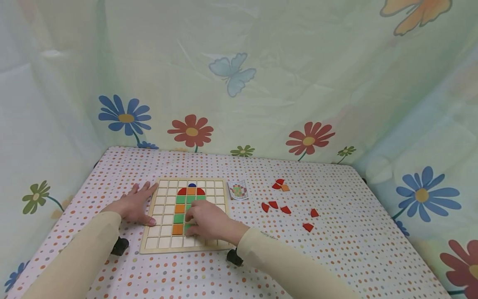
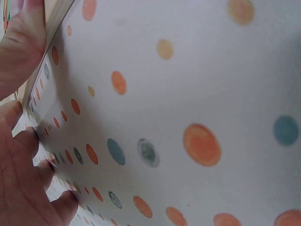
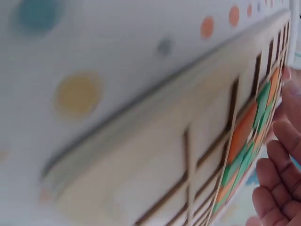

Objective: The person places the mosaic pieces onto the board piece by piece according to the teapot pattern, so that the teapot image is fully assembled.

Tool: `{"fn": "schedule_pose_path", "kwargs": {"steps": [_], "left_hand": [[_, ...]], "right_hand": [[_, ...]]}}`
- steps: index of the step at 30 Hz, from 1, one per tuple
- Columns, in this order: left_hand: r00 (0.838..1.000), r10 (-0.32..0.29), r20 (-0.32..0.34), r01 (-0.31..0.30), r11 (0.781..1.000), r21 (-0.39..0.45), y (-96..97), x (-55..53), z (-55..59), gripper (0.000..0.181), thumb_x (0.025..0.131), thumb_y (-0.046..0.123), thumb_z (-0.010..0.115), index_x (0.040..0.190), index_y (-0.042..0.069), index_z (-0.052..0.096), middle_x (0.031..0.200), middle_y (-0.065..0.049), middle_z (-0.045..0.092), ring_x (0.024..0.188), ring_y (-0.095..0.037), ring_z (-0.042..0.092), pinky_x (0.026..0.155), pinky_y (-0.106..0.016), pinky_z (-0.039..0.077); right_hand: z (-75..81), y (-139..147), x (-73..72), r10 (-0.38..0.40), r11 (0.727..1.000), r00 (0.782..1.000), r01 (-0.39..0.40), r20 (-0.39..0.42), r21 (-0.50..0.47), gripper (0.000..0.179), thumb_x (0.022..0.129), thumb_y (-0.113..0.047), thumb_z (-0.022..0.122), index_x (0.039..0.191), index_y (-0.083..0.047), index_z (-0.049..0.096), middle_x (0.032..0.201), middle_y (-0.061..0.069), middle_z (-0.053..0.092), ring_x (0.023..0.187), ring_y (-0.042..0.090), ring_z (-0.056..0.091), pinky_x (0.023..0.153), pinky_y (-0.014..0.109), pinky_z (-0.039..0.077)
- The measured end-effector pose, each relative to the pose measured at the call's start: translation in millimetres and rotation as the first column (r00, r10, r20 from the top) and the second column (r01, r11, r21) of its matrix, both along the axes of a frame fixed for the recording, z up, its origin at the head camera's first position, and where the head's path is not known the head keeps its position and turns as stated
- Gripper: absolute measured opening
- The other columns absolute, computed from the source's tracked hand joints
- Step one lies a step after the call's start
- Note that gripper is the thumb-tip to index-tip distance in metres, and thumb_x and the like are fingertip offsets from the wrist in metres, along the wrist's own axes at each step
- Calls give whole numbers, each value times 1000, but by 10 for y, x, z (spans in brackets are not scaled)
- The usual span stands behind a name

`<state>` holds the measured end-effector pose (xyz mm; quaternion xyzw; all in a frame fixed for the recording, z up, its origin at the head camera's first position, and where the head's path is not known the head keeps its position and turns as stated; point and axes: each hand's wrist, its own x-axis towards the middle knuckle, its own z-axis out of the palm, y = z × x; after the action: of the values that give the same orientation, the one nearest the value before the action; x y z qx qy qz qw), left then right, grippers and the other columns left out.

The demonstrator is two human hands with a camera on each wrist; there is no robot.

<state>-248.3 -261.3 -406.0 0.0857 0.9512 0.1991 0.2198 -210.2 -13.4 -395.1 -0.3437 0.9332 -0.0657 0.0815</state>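
A wooden grid board [image 1: 152, 248] lies on the dotted tablecloth. Green and orange square tiles fill cells in its middle columns, with two red quarter-round tiles and a blue half-round piece [image 1: 192, 185] at the top. My left hand [image 1: 134, 204] is spread at the board's left edge, thumb over the frame and fingertips near the upper left corner. Over the middle columns, my right hand [image 1: 209, 221] reaches down with thumb and forefinger apart at the tiles. Its other fingers [image 3: 277, 188] curl loosely, and no piece shows in it. Some tiles are hidden beneath it.
Right of the board lies a small pattern card [image 1: 237, 190]. Farther right, several red quarter-round pieces [image 1: 285, 210] are scattered, with an orange square tile [image 1: 285, 188] among the far ones. A flowered curtain [image 1: 261, 104] encloses the table's back and sides.
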Motion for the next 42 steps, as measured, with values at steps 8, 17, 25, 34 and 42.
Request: {"fn": "schedule_pose_path", "kwargs": {"steps": [8,17,25,34,42], "left_hand": [[1000,10,4,-10,1000,4,0,-3,3,123,74,32,92,162,-1,13,167,-33,1,151,-60,-7,119,-76,5],[1000,7,8,-7,1000,3,-8,-6,-2,122,74,32,91,162,-1,13,167,-33,1,151,-60,-7,119,-76,5],[1000,5,4,-5,1000,3,4,5,10,121,75,31,91,162,-1,13,167,-33,1,151,-60,-6,119,-76,6],[1000,7,8,-7,1000,9,11,1,2,122,74,31,92,162,-1,13,166,-33,1,151,-60,-7,120,-76,6],[1000,2,7,-2,1000,4,0,-10,-3,122,74,31,91,162,0,13,167,-33,1,150,-61,-7,119,-76,7]], "right_hand": [[99,520,-168,-96,981,991,111,96,-161,29,93,-22,77,118,-9,74,119,4,70,113,20,62,99,34,54],[105,1391,-553,-344,891,930,367,130,-269,33,95,-13,73,127,-3,68,126,13,67,119,30,64,101,46,55],[49,2067,-800,-564,775,812,583,151,-244,38,99,-14,68,133,1,62,132,21,64,123,37,60,104,51,53],[-4,2461,-856,-656,708,737,676,165,-205,39,100,-15,66,135,1,60,130,23,62,119,38,57,103,53,51],[-46,2638,-901,-697,682,699,715,161,-154,40,101,-16,66,136,1,59,132,26,59,117,39,56,101,53,53]]}}
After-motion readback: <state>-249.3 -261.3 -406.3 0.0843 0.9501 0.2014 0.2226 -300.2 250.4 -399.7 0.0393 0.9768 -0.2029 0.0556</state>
